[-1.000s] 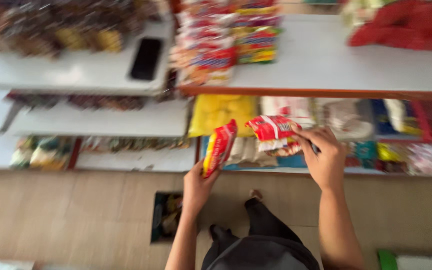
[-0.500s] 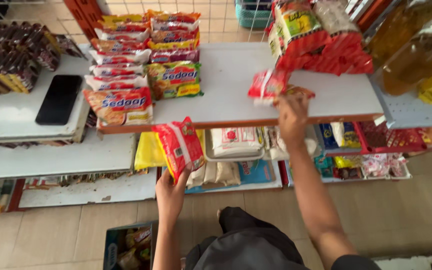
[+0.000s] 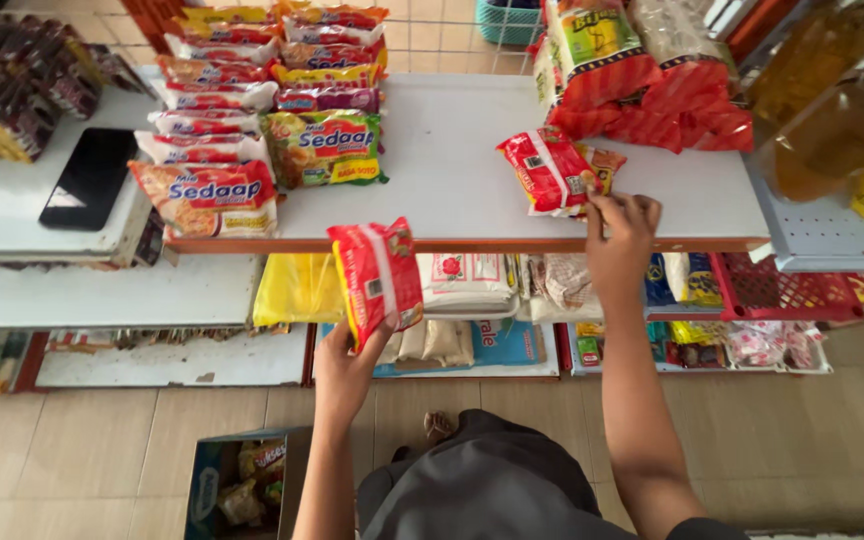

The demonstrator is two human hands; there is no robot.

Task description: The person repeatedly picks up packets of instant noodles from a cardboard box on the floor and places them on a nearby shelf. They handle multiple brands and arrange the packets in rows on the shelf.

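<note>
A red noodle packet (image 3: 377, 278) is grasped in the left hand (image 3: 344, 372), the grip closed on its lower edge from beneath, so that the packet is held up in front of the shelf's front edge and below the level of the white shelf top (image 3: 452, 170). Its long axis is seen running roughly upright, tilted a little leftward at the top, with the white label band lying along that axis. A second red packet (image 3: 544, 170) is lying flat on the shelf top, just up and to the left of the right hand (image 3: 620, 240); its long axis is set on a diagonal from upper left to lower right. The right fingertips (image 3: 607, 203) are pinched at its near right corner, beside a smaller orange sachet (image 3: 604, 163). The right hand is much the nearer to this packet.
</note>
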